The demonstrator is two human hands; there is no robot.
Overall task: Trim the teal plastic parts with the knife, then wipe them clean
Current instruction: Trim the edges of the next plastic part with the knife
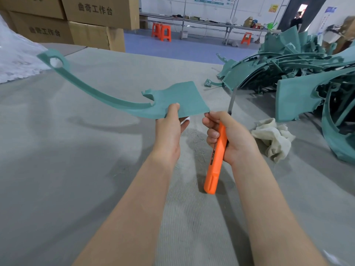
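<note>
Two bare hands work above a gray table [67, 160]. Far to the left a white heap [17, 60] lies on the table; I cannot tell what it is made of. Behind it, brown boxes [86, 22] sit in a stack.

A teal part [182, 98] is held up in the air over the table. It has a long, thin, bent arm that reaches to the left and ends in a ring with a hole. Its right end is wide and flat. The left hand [170, 129] pinches this wide end at the near edge, with the thumb on top and the other fingers under it.

Just to the right, the right hand [228, 137] grips the knife [217, 156]. Its fingers curl round the orange handle. The thin gray blade points up and away, near the right corner of the part but a little apart from it.

Right of that hand a pale cloth [274, 137] lies in a crumpled lump on the table. Behind the cloth is a big pile [299, 70] of more teal parts. One small teal scrap [209, 83] lies just left of the pile.

Far back, orange stools [161, 32] stand on a blue floor, and a person [296, 21] stands in a doorway.
</note>
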